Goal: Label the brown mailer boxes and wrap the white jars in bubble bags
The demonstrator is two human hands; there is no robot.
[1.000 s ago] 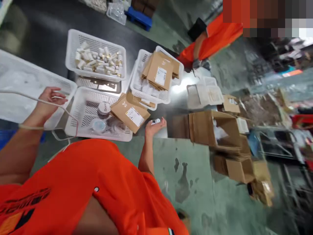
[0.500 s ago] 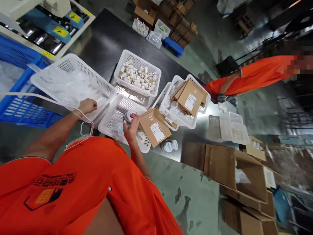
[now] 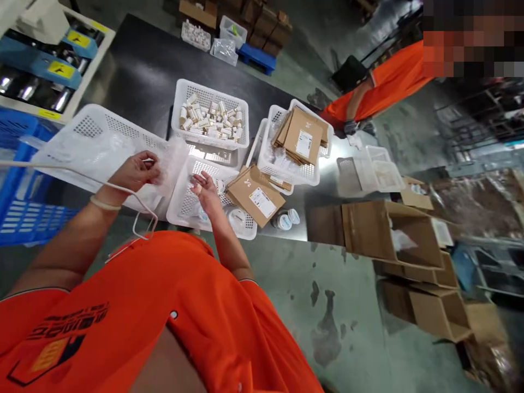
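Since half a second ago, a clear plastic bag [image 3: 172, 159] has come up beside the left hand [image 3: 137, 170], which is pinching it over the right end of the bag-filled basket [image 3: 135, 132], at the bench's [image 3: 149, 60] near side. The right hand [image 3: 205, 192] is hovering above the jar basket [image 3: 177, 210], just beside the bag; its fingers are spreading loosely, and whether they are holding anything I cannot tell. A cardboard mailer [image 3: 249, 191] is overlapping that basket's right edge. Two small jars [image 3: 283, 221] are sitting beside the mailer, close to the bench's near edge.
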